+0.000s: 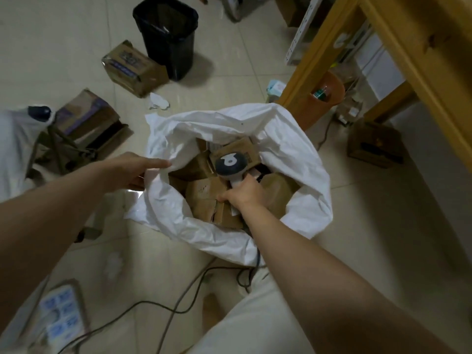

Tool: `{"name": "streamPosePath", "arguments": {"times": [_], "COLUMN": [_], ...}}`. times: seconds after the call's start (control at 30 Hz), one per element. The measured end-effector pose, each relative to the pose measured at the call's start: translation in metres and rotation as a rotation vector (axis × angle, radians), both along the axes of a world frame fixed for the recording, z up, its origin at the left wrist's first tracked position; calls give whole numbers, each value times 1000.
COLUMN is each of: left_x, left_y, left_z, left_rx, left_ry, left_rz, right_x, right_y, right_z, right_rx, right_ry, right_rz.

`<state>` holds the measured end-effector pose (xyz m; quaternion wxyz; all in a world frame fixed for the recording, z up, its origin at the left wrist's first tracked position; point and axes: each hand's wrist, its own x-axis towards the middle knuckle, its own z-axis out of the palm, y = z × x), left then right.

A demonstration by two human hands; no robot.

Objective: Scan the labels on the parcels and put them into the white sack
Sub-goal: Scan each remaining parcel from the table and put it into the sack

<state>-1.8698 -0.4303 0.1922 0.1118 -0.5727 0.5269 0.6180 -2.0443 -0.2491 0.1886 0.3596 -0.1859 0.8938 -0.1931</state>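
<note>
The white sack (293,159) stands open on the tiled floor in the middle of the view, with several brown cardboard parcels (204,192) piled inside. My right hand (242,195) grips the handle of a grey barcode scanner (229,163), whose head hangs over the parcels in the sack. My left hand (132,169) holds the sack's left rim, its forefinger stretched along the white fabric. Whether it also holds something beneath is hidden.
A black bin (168,37) stands at the back. Two cardboard boxes (132,67) (86,118) lie on the floor to the left, another box (375,144) at right by a wooden table leg (319,52). Cables (153,305) and a power strip (63,318) lie near my feet.
</note>
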Motion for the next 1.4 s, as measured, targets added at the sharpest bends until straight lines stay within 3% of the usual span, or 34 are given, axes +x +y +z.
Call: {"name": "streamPosePath", "arguments": {"times": [0.23, 0.37, 0.57, 0.67, 0.73, 0.83, 0.93, 1.13, 1.4], "left_x": [10, 12, 0, -8, -13, -20, -24, -26, -14], "left_y": [-15, -17, -9, -8, -7, -4, -1, -4, -7], "left_z": [-3, -6, -4, -4, -2, -1, -1, 1, -15], "left_rx": [-19, -37, -106, -105, -122, -150, -192, -158, -205], "left_ry": [-48, -70, -103, -87, -82, -79, -80, -60, -173], "left_rz": [-26, -27, -77, -76, -70, -67, -50, -22, -38], "right_x": [6, 13, -6, -16, -15, -17, -26, -15, 6], "right_y": [-18, -19, -10, -3, 4, 8, 6, 2, -26], "right_z": [-22, -36, -30, -20, -9, 6, 18, 16, -42], "right_rx": [-78, -11, -93, -23, 85, 274, 343, 496, 192], "right_ry": [-149, -143, -273, -356, -429, -292, -195, -427, -337], "right_rz": [-90, -54, -360, -446, -393, -97, 9, 2, -25]}}
